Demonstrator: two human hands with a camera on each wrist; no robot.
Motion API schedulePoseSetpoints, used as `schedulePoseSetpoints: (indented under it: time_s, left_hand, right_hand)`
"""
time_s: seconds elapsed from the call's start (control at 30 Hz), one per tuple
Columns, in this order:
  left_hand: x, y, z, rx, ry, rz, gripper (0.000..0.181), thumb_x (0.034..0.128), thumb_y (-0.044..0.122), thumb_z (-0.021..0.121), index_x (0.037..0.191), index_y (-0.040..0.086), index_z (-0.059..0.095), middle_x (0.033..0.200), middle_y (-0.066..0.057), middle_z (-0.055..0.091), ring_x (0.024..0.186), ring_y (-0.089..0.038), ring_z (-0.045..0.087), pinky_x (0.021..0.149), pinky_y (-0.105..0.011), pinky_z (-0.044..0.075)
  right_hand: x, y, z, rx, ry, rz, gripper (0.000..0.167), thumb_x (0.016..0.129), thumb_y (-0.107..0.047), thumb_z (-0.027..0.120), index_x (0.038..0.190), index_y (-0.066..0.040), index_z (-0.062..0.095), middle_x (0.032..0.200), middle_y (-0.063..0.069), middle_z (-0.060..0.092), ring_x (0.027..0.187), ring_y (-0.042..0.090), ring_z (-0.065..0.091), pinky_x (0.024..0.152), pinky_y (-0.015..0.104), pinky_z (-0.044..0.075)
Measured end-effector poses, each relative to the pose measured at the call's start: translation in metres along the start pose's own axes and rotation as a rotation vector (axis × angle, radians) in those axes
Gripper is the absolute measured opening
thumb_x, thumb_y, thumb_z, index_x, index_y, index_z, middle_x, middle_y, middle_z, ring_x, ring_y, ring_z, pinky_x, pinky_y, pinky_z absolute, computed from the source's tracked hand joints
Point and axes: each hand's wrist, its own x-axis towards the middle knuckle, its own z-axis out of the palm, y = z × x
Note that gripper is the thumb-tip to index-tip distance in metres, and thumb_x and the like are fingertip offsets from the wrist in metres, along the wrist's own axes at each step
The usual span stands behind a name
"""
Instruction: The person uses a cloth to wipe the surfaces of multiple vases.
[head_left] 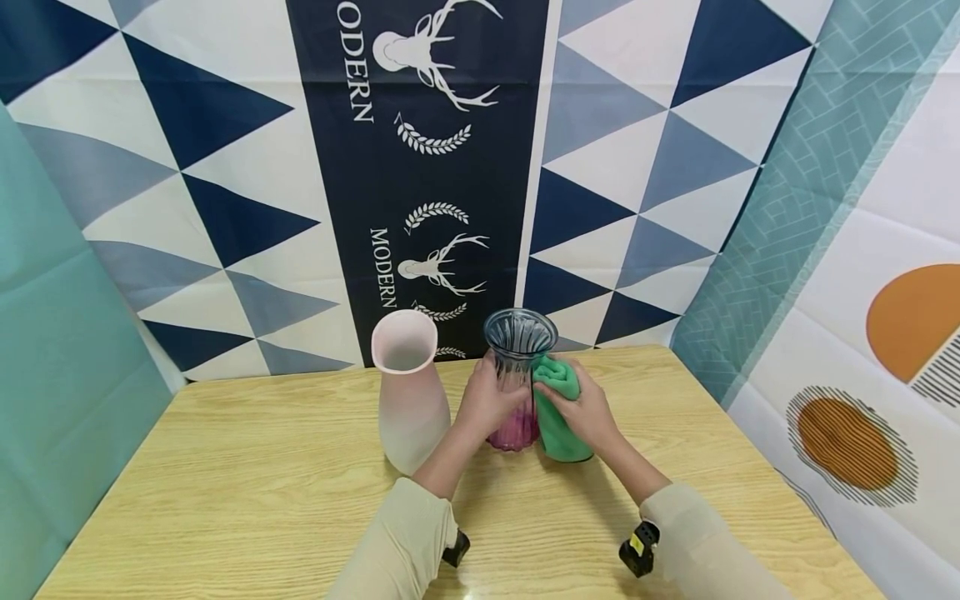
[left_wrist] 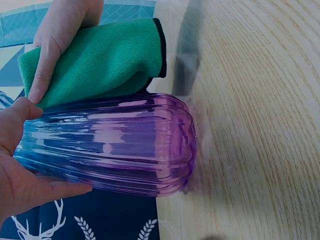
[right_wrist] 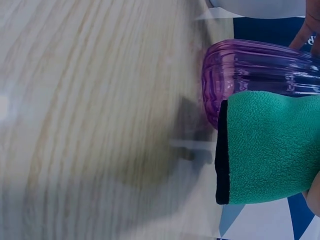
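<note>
A ribbed glass vase (head_left: 513,417), blue at the rim and pink-purple at the base, stands upright near the table's back edge. My left hand (head_left: 486,404) grips its middle; in the left wrist view the thumb and fingers of my left hand (left_wrist: 25,165) lie on either side of the vase (left_wrist: 125,145). My right hand (head_left: 588,408) holds a folded green cloth (head_left: 558,425) against the vase's right side. In the right wrist view the dark-edged cloth (right_wrist: 272,150) overlaps part of the purple glass (right_wrist: 250,65), and only a bit of my right hand (right_wrist: 314,195) shows.
A tall pale pink-white vase (head_left: 408,417) stands left of the glass vase, close to my left forearm. Behind the wooden table (head_left: 262,483) hangs a patterned backdrop (head_left: 442,183), with more sheets at both sides.
</note>
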Motion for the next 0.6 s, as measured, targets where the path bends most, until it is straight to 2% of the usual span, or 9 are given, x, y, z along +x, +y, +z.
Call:
schedulePoseSetpoints:
  time_s: [0.23,0.6]
  left_hand:
    - [-0.001,0.0,-0.001,-0.004,-0.001,0.003,0.068,0.077,0.024,0.068,0.135,0.004,0.04,0.121,-0.017,0.055,0.109,-0.029,0.056,0.096,-0.046,0.046]
    - [0.0,-0.001,0.0,-0.021,-0.012,-0.002,0.067,0.0786,0.025,0.067,0.136,0.006,0.038,0.123,-0.017,0.053,0.11,-0.028,0.055,0.098,-0.045,0.045]
  right_hand:
    - [-0.004,0.008,0.002,-0.029,-0.017,-0.013,0.055,0.084,-0.028,0.07,0.132,-0.01,0.05,0.129,0.015,0.057,0.118,0.033,0.054,0.095,0.05,0.046]
    - [-0.013,0.019,0.003,-0.078,-0.065,0.004,0.054,0.084,-0.03,0.069,0.132,-0.015,0.049,0.126,0.013,0.059,0.114,0.032,0.056,0.091,0.05,0.048]
